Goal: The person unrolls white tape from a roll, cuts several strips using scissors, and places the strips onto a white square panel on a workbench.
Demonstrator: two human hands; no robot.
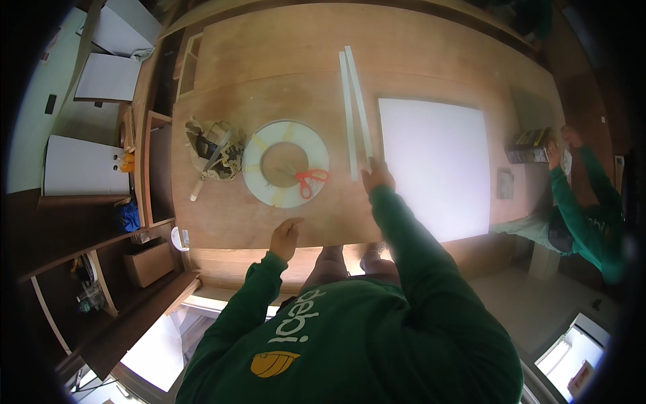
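Two long, narrow white strips (pixel 348 114) lie side by side on the wooden worktable, closer together at their far ends. My right hand (pixel 379 176) is at the near end of the right-hand strip (pixel 359 101), its thumb and fingers closed around that end. By the table's front edge, my left hand (pixel 286 239) is loosely curled, with nothing visible in it. Between the strips and a camouflage bag sits a roll of white edging (pixel 252 161) with yellow tape across it. Red-handled scissors (pixel 311 180) rest over its rim, blades toward the open centre.
A large white panel (pixel 434 168) lies right of my right hand. The camouflage bag (pixel 227 145) with a handled tool (pixel 197 188) is at the left. Another person in green (pixel 592 195) handles a dark tin (pixel 528 147) at the right. Wooden shelving (pixel 159 168) borders the table's left side.
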